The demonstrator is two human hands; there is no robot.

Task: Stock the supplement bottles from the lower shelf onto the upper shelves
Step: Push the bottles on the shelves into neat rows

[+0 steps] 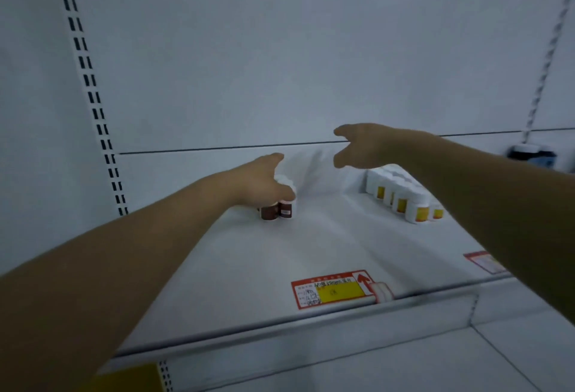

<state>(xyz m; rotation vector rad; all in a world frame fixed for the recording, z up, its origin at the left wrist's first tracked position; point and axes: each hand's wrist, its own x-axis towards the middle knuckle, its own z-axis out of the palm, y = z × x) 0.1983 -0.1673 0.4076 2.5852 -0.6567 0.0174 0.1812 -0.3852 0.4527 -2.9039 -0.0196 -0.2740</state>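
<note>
Brown bottles (275,211), caps half hidden, sit grasped under the left hand (261,180). The right hand (361,145) hovers released, open shelf (326,242) beneath its fingers.

The single head-worn camera is looking forward and down across a white shelf (326,236) toward its back panel (280,65), sitting near and just above the front lip (280,333), with its wide lens bending the slotted upright (90,89)

The shelf (311,245) is white. Brown bottles (270,212) carry white caps; white bottles (417,200) carry yellow-orange labels. The price tag (334,291) is red-bordered, yellow-blocked.
</note>
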